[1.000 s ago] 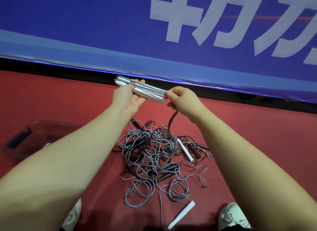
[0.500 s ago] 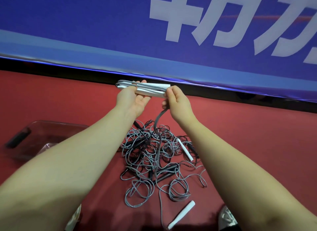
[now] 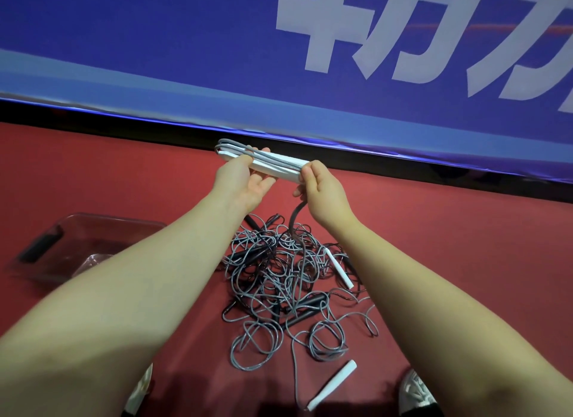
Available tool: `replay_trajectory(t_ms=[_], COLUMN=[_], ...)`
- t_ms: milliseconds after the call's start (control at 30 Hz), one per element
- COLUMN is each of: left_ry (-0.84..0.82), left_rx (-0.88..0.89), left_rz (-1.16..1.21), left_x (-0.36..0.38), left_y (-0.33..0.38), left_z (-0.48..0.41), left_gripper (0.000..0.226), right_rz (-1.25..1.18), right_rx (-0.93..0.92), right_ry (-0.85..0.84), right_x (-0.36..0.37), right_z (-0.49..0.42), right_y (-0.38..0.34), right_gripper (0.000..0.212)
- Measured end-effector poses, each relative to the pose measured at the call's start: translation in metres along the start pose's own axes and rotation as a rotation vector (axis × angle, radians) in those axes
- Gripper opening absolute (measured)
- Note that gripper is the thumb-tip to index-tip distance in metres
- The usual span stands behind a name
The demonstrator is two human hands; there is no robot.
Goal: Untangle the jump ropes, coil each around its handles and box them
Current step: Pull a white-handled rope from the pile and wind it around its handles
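1. A clear box [image 3: 102, 222] sits on the red floor [image 3: 465, 246] at the far left, well apart from the rope pile. A dark grip shows on its near-left end.
2. The left hand [image 3: 245, 181] is raised in front of the blue banner [image 3: 155, 44]. Its thumb is on top and its fingers [image 3: 266, 181] are curled beneath a pair of white handles [image 3: 274, 167] held side by side, gripping them.
3. A grey rope [image 3: 231, 144] is laid in several strands along the handles. It loops past their left end.
4. The right hand [image 3: 322, 193] pinches that rope against the right end of the handles, fingers closed on it. From this hand the rope drops down to the floor.
5. Below the hands, a tangle of ropes [image 3: 279, 280] lies on the floor, grey and black cords with black handles mixed in. One white handle [image 3: 339, 269] rests at its right edge.
6. A loose white handle [image 3: 333, 384] lies nearer the person, just beyond the tangle.
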State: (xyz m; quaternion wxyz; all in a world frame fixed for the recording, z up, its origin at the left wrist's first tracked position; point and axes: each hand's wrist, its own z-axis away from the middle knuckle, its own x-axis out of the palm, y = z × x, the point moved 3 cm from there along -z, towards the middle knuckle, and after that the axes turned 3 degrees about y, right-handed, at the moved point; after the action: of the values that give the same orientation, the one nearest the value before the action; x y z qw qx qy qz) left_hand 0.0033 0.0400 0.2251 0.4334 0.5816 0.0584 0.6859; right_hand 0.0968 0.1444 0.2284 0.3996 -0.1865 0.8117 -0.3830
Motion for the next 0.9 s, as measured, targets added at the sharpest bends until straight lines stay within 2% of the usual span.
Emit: replay_trajectory(t_ms=[133,300,367,467,567,667,900], left_ry=[0.009,0.012,0.028,0.046,0.040,0.030,-0.012], left_rx=[0.003,0.005,-0.008,-0.029,-0.025,-0.020,-0.083], left_rz=[-0.034,-0.014,-0.018,-0.013,-0.014,-0.024,-0.015], left_x=[-0.001,0.000,-0.002,-0.002,0.000,-0.001,-0.001], left_y=[0.004,0.007,0.006,0.002,0.000,-0.001,-0.001], left_z=[0.001,0.002,0.002,0.003,0.003,0.003,0.005], left_gripper=[0.019,0.022,0.022,0.024,0.033,0.036,0.020], right_rz=[-0.039,-0.351,-0.397,-0.324,-0.180,-0.148,-0.099], right_rx=[0.022,0.134,0.140,0.071,0.002,0.013,0.004], right_ry=[-0.057,-0.130,-0.155,-0.045,0.071,0.087,0.096], right_x=[-0.001,0.000,0.004,0.008,0.013,0.016,0.013], right_z=[-0.001,-0.004,-0.001,0.000,-0.002,-0.002,-0.003], right_y=[0.002,0.000,0.003,0.002,0.001,0.005,0.006], right_gripper=[0.028,0.028,0.024,0.022,0.030,0.032,0.032])
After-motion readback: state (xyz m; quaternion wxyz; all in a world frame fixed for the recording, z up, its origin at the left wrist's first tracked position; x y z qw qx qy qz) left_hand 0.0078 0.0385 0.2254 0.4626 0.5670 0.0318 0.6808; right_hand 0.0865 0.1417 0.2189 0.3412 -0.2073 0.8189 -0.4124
